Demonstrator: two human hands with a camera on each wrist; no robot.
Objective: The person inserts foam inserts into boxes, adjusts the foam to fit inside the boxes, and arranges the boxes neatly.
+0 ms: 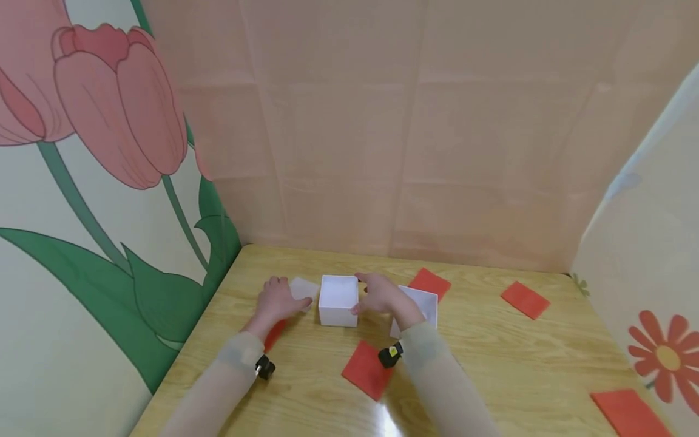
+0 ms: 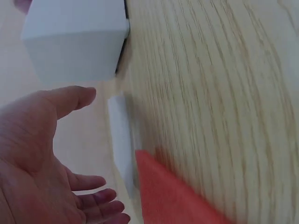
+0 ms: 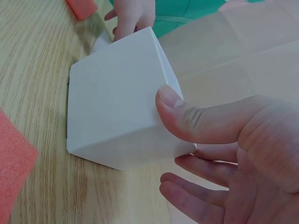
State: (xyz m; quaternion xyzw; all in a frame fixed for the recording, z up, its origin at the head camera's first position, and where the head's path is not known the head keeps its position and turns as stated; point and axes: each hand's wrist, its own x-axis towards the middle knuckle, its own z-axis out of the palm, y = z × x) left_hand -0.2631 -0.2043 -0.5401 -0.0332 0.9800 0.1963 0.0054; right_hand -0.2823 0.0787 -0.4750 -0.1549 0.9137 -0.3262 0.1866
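Note:
A white open-topped box (image 1: 338, 312) stands on the wooden table between the two hands. My right hand (image 1: 380, 293) holds it at the right side; in the right wrist view the thumb lies on a front rim corner of the box (image 3: 114, 88) and a fingertip meets another corner. To the left of the box, my left hand (image 1: 277, 300) hovers palm inward with loosely bent fingers and nothing in them. Beside those fingers lies a thin white piece (image 2: 121, 140), its kind unclear. A red foam-like sheet (image 2: 173, 196) sits near it, partly hidden by the left wrist in the head view.
A second white open box (image 1: 428, 303) stands behind the right wrist. Red sheets lie around: one in front (image 1: 368, 370), one at the back (image 1: 428, 282), one farther right (image 1: 525, 300) and one at the near right edge (image 1: 630, 413). A pinkish cloth (image 1: 409, 133) hangs behind the table.

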